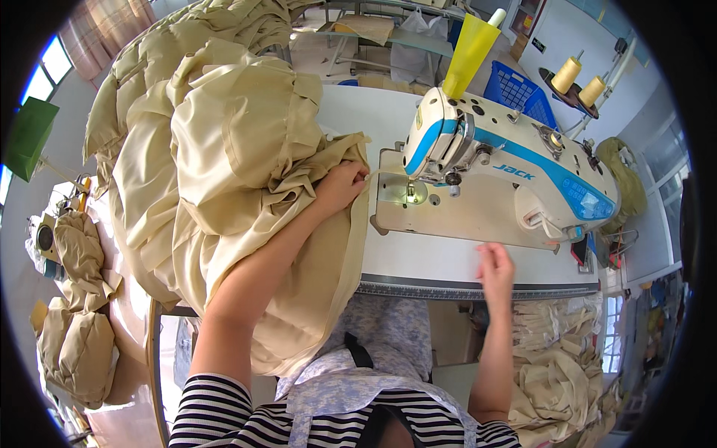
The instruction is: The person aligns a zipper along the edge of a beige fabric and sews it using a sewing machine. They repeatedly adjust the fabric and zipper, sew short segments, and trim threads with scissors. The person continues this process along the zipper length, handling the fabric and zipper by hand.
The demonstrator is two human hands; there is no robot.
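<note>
A large, glossy tan padded garment point(231, 142) is heaped over the left side of the sewing table and hangs down its front edge. My left hand point(342, 187) is closed on the garment's gathered edge, left of the needle area. The white and blue sewing machine point(508, 149) stands to the right, its small lamp lighting the needle plate point(403, 192). Over the table's front edge, below the machine arm, is my right hand point(496, 269). Its fingers are curled together, and I see nothing in them. The garment is apart from the needle.
A yellow cone-shaped holder point(470, 56) rises from the machine head. Two yellow thread spools point(566, 75) sit on a stand behind, near a blue crate point(520, 95). A ruler strip point(426, 290) runs along the table front. More tan pieces point(553, 388) lie low on the right.
</note>
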